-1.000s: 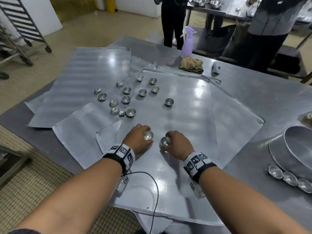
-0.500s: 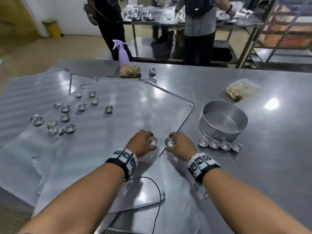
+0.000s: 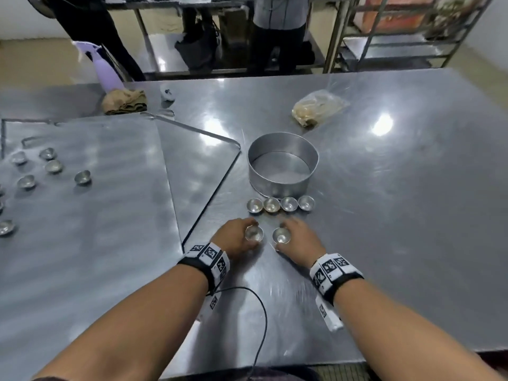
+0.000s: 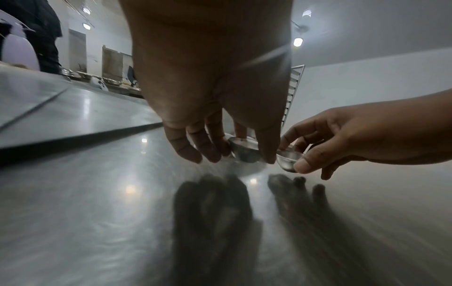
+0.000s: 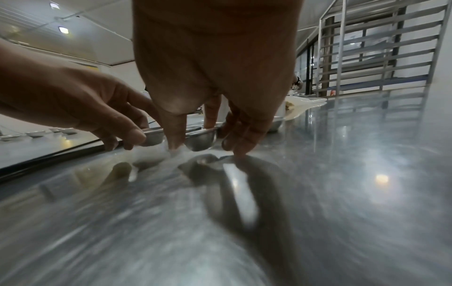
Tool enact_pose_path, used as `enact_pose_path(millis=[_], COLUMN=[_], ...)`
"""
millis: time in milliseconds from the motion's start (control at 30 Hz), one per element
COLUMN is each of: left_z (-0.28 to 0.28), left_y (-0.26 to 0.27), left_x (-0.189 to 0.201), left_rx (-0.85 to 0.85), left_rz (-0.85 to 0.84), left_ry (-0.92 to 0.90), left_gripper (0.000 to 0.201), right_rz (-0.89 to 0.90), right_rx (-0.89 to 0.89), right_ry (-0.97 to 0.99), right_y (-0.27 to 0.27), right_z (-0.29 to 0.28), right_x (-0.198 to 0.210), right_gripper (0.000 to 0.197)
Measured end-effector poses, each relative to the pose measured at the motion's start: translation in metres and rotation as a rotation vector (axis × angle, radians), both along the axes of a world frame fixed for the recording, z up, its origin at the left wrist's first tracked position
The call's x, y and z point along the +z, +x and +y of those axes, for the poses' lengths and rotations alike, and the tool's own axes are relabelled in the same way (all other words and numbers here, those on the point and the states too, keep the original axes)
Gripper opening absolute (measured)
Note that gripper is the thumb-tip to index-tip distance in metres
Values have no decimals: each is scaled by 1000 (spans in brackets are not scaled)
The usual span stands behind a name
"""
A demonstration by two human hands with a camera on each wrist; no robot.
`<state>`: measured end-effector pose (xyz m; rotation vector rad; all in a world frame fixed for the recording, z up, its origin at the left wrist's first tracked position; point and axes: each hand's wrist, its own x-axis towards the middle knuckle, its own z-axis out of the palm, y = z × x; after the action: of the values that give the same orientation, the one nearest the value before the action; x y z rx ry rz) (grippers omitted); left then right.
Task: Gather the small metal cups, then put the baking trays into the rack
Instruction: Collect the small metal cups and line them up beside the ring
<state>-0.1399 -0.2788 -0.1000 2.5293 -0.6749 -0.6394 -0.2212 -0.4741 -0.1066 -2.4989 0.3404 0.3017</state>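
Note:
My left hand (image 3: 247, 236) pinches a small metal cup (image 3: 254, 233) just above the steel table. Beside it my right hand (image 3: 288, 236) pinches a second cup (image 3: 281, 235). The left wrist view has the left cup (image 4: 244, 151) between thumb and fingers; the right wrist view has the right cup (image 5: 199, 140) held low over the table. A row of several cups (image 3: 280, 204) sits just beyond my hands, in front of a round metal tin (image 3: 283, 165). More loose cups (image 3: 82, 177) lie on the flat baking trays (image 3: 82, 243) at left.
A tray rack (image 5: 381, 58) stands to the right behind the table. At the table's far side are a purple spray bottle (image 3: 105, 70), a brown cloth (image 3: 125, 101) and a plastic bag (image 3: 319, 108). Two people stand beyond the table.
Both hands carried their cups rightward off the baking trays onto the bare table, close to the row of cups by the round tin. My view turned right with them.

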Motion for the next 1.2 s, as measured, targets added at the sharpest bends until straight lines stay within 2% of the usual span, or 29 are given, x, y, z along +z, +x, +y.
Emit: enact_pose_path(millis=[100,233,333,467,633,767,833,1000,1200], left_z=[-20,-42,-55,-67,-77,-83,-85,-91,-94], left_y=[-11,-18,-17,-15,-13,-11,-10,-10,-9], left_x=[-7,-13,-14,-10,-5,-3,-2,3,4], left_rx=[-10,11,16,45,60,96,95,98,84], left_rz=[32,31,33,39,34,9,-8,-37,-54], left_ry=[-27,-53,-73,-115,-140,-160,-164,-207,-244], left_gripper=[45,58,58,69,66,43,38,36,45], right_rz=[13,17,4,-19,-49,-62,-75,-99,-109], right_rx=[-22,-64,-89,-131,-181,-210,-240,-260,-262], right_ry=[5,19,32,11,9,6,1,3,26], right_y=[-10,-16,-17,-17,-13,-6,-4,0,2], right_z=[-16,-34,-44,-54,-66,-71,-72,-75,-80], right_x=[-5,-8,-10,-12,-14,-16,-18,-21,-20], right_gripper=[57,59,61,66,59,52,45,40,43])
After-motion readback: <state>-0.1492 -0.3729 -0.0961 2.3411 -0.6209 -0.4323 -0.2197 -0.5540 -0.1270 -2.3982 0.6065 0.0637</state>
